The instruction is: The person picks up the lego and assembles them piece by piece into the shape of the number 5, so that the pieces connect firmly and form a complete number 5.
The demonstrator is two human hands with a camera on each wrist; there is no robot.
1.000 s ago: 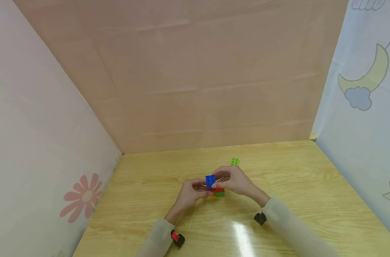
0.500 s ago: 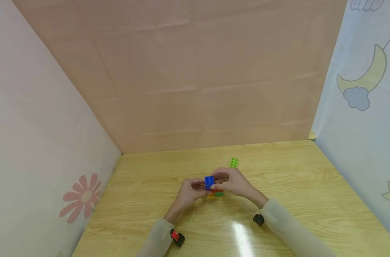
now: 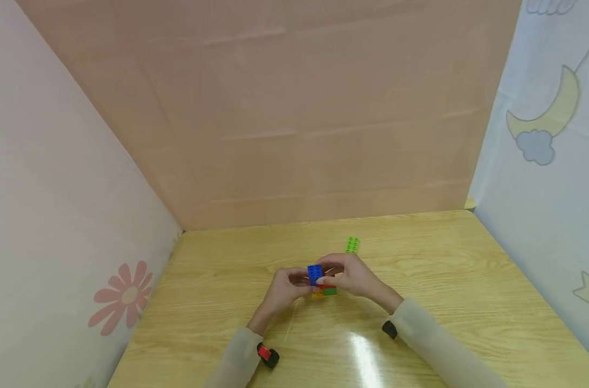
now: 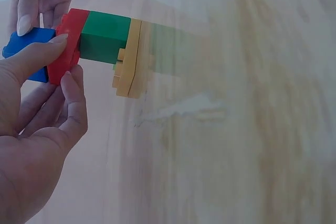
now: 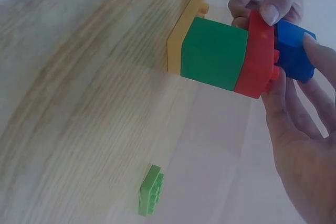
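Observation:
A small stack of toy building bricks stands upright on the table: a yellow plate (image 5: 176, 43) at the bottom, a green brick (image 5: 212, 53) on it, then a red brick (image 5: 251, 59). My left hand (image 3: 282, 295) pinches the red brick between thumb and fingers. With thumb and fingertips, my right hand (image 3: 356, 274) grips a blue brick (image 3: 314, 274) at the left end of the red brick's top. Several red studs show beside the blue brick in the right wrist view. The yellow plate juts out past the green brick, showing studs.
A lime-green studded plate (image 3: 352, 244) lies on the wooden table (image 3: 226, 269) just behind my right hand. Patterned sheets wall the table at the left and right, and a plain brownish sheet (image 3: 294, 134) stands along the back edge.
The blue brick and my right hand have sunk very slightly toward the red brick. My left hand keeps its hold on the stack. The head view has drifted a little.

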